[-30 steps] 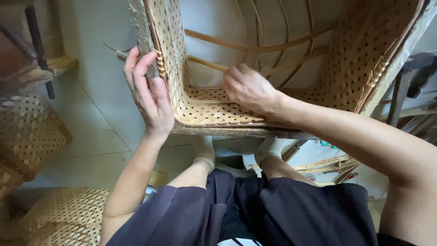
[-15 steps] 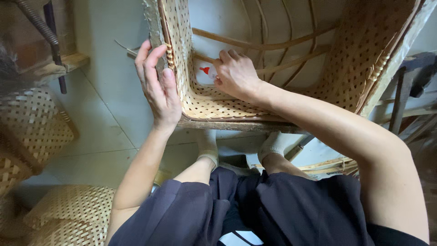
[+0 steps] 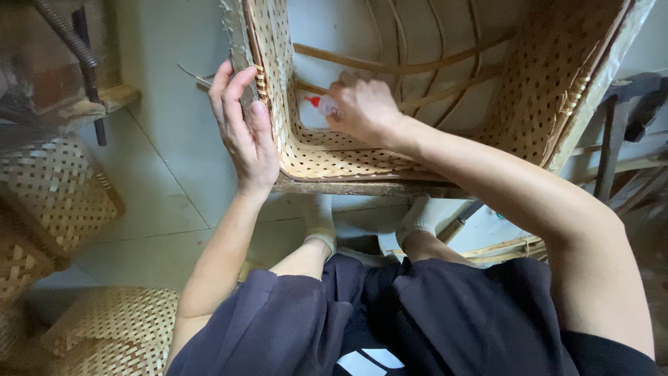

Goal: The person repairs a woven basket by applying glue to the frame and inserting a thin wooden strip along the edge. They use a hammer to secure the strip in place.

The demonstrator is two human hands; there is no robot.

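Pale floor tiles (image 3: 167, 174) fill the background, with finished woven baskets (image 3: 49, 202) stacked at 9 o'clock and 7 o'clock. Largest of all is the open-weave bamboo basket frame (image 3: 327, 157), tipped on its side and occupying the view from 11 o'clock to 2 o'clock, its lower rim resting just above the person's knees and its unwoven ribs curving across the open back. Dark trousers (image 3: 417, 320) cover the lap at 6 o'clock, and two white socks (image 3: 320, 219) show below the frame. At 10 o'clock the left hand (image 3: 243, 136) lies flat and open against the outside of the frame's left wall, fingers spread along the rim. Inside the frame, near 12 o'clock, the right hand (image 3: 365, 108) is closed around a small white bottle with a red tip (image 3: 321, 104), whose tip points at the left wall's weave.
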